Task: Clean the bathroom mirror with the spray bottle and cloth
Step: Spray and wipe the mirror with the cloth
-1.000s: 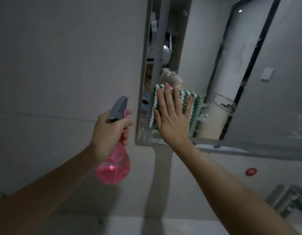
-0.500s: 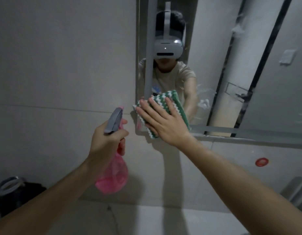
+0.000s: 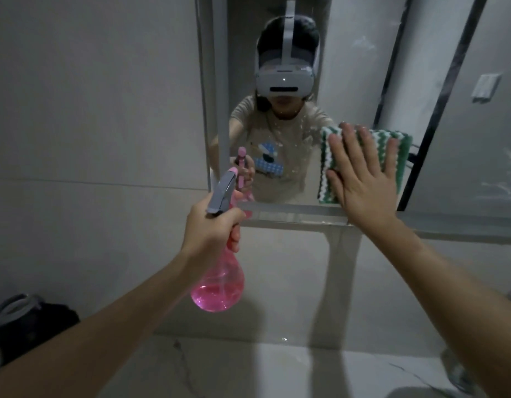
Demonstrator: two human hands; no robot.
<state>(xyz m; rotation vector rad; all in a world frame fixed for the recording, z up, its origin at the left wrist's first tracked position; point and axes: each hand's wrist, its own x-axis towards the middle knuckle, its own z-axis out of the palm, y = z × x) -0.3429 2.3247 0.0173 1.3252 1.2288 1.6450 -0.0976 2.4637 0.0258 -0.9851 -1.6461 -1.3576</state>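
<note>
Head view, and the right hand is flat with fingers spread, palm pressing the green-and-white cloth against the mirror near its bottom edge, out at two o'clock. Left hand at the centre, wrapped tight around the neck of the spray bottle, grey trigger head pointing up at the glass, pink liquid sitting in the round belly below. Bottle hangs just short of the mirror's lower left corner, clear of the glass. Specks and streaks show on the mirror. Pale table down at six o'clock.
</note>
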